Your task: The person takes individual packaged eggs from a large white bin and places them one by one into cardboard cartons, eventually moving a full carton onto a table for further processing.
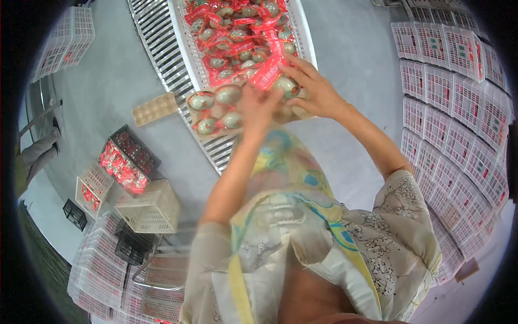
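Observation:
A large white plastic crate (305, 38) before me holds many greenish eggs in red-printed clear wrappers (243, 34). At its near end a tan egg tray (219, 111) lies across the roller conveyor, with several wrapped eggs (228, 94) in its left cups. My right hand (321, 91) has its thumb and fingers around one wrapped egg (288, 86) over the tray's right part. A red wrapper end (267, 75) stretches up and left from beside that egg. My left hand (261, 103), blurred by motion, is over the middle of the tray, close to the wrapper; its grip is unclear.
The roller conveyor (156, 44) runs along the crate's left side. Another tan egg tray (154, 108) lies left of it. Crates of red wrappers (123, 162) and a white crate (149, 206) stand lower left. Stacked white crates (453, 97) line the right. A person's legs (40, 154) show far left.

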A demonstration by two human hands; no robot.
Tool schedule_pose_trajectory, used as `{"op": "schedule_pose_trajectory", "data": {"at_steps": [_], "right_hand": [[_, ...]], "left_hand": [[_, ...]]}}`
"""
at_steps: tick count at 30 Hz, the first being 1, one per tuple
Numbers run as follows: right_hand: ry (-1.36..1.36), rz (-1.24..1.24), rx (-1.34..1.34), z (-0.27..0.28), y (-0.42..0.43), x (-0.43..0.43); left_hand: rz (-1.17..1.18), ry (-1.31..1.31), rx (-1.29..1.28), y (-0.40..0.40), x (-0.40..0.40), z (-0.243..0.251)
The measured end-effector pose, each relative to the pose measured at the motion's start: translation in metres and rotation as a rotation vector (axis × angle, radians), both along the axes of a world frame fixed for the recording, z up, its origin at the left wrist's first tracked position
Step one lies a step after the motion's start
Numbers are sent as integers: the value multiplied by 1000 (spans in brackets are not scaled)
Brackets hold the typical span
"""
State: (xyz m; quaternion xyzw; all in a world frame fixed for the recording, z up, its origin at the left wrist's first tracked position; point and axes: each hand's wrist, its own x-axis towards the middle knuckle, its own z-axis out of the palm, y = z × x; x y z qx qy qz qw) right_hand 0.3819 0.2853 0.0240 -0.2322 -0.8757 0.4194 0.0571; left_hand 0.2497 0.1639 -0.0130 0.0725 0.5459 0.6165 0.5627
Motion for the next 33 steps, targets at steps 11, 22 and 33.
{"op": "schedule_pose_trajectory", "data": {"at_steps": [11, 22, 33], "right_hand": [[-156, -15, -348, 9, -23, 31], [-238, 47, -91, -23, -15, 36], [-63, 31, 132, -70, 7, 17]], "left_hand": [[-204, 141, 58, -29, 14, -6], [-526, 1216, -101, -21, 21, -8], [-633, 1506, -102, 7, 6, -28]]}}
